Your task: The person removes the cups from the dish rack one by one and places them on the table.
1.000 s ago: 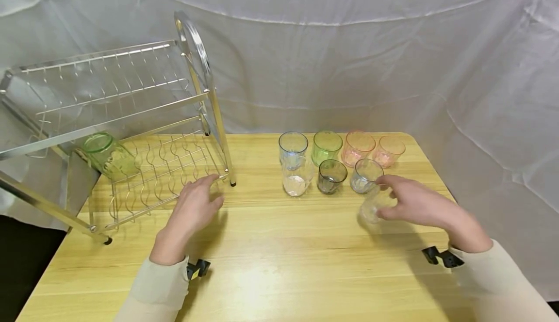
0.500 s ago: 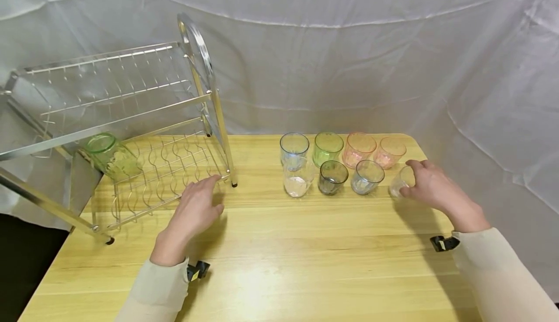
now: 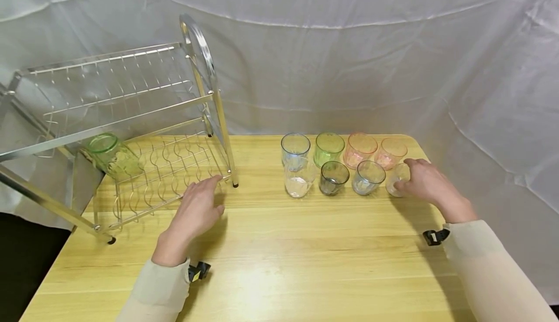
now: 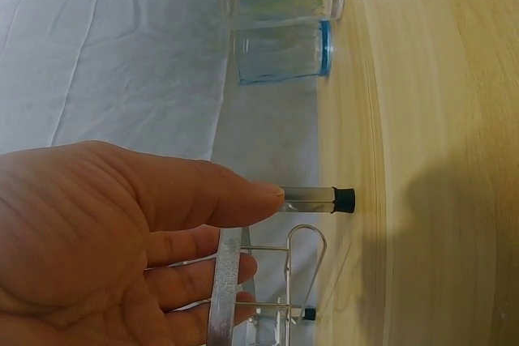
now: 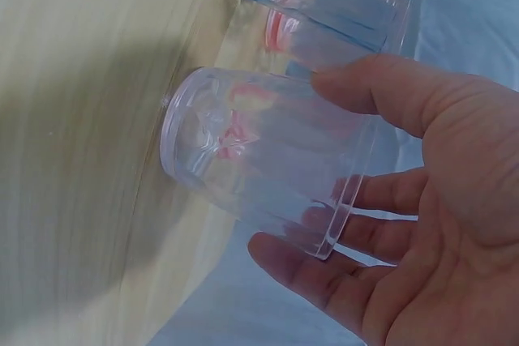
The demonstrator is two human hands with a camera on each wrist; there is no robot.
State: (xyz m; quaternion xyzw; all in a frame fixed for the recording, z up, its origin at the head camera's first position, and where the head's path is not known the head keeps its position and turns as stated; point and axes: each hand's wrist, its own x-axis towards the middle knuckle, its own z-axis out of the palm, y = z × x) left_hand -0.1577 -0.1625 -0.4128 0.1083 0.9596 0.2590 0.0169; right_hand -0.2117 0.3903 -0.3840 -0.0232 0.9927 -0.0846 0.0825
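My right hand (image 3: 421, 179) is around a clear glass (image 5: 268, 155) at the right end of the front row, thumb on one side and fingers on the other near its rim. The glass is upright, its base right at the table. My left hand (image 3: 196, 210) rests at the front right corner of the metal dish rack (image 3: 161, 116). In the left wrist view its fingers are loose and pass behind the rack's flat bar (image 4: 225, 289), with the thumb apart from them. A green glass (image 3: 114, 157) leans on its side in the rack's lower tier, at the left.
Behind stand a blue-rimmed glass (image 3: 295, 147), a green glass (image 3: 329, 148) and two pink glasses (image 3: 360, 150). In front are a clear glass (image 3: 299, 181), a dark grey glass (image 3: 334, 179) and a bluish-grey glass (image 3: 368, 179). A pale cloth (image 3: 349, 70) hangs behind the table.
My right hand has carried the clear glass right and back, then slightly left, to stand beside the bluish-grey glass. My left hand has kept its place at the rack.
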